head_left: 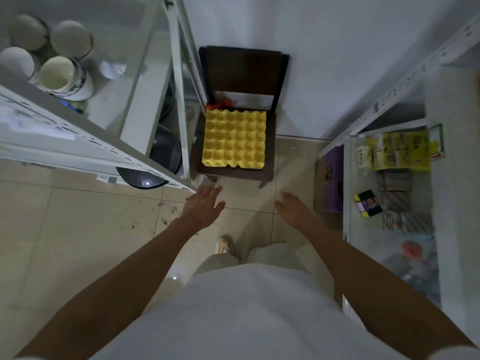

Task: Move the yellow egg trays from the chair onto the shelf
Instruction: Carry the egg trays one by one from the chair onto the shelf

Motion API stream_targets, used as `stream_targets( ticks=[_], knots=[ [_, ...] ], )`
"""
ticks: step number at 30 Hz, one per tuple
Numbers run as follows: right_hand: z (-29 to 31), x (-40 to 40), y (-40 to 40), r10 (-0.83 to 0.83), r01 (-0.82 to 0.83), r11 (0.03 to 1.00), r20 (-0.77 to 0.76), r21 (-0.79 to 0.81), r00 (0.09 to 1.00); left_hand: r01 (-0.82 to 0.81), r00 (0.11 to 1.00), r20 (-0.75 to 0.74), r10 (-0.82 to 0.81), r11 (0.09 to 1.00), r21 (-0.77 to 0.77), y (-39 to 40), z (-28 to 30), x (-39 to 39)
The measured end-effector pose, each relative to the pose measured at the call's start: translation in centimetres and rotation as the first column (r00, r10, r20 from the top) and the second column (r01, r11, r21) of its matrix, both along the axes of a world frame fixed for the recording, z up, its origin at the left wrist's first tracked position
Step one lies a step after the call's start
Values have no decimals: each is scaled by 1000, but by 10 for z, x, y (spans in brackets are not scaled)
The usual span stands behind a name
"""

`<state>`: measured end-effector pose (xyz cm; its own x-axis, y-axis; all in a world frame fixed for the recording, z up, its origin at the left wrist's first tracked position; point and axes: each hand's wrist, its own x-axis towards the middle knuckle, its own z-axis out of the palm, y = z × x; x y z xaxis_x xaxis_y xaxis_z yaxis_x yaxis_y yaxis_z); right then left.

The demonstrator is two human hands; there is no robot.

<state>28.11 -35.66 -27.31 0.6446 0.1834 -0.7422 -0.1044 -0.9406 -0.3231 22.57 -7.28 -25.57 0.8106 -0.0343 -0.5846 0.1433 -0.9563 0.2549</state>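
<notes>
A stack of yellow egg trays lies flat on the seat of a dark wooden chair that stands against the white wall. Both my arms stretch forward over the tiled floor. My left hand hovers just short of the chair's front left corner, fingers straight and spread, holding nothing. My right hand hangs level with it, short of the chair's front right corner, fingers loose and empty. Neither hand touches the trays or the chair.
A white metal shelf stands at the left with white bowls on top and dark pans below. Another white shelf at the right carries yellow packets and small boxes. Something orange lies behind the trays.
</notes>
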Motion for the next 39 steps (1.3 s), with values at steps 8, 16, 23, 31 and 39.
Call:
stream_targets(
  ticks=[8, 16, 23, 31, 39],
  knots=[
    [-19, 57, 48, -263, 259, 965, 116, 51, 958, 17, 1000, -14, -18, 1000, -21, 34, -29, 48],
    [-96, 174, 65, -339, 339, 941, -5, 26, 941, -246, 960, -164, 228, 965, -94, 41, -90, 156],
    [-192, 264, 69, -364, 364, 931, -42, -22, 930, -486, 862, -208, 462, 870, -81, 61, -180, 250],
    [-264, 302, 84, -424, 427, 902, 55, -58, 904, -644, 761, -90, 643, 765, 24, 86, -258, 306],
    [-275, 295, 107, -464, 515, 848, 295, -124, 835, -673, 737, -44, 674, 738, 45, 105, -275, 314]
  ],
)
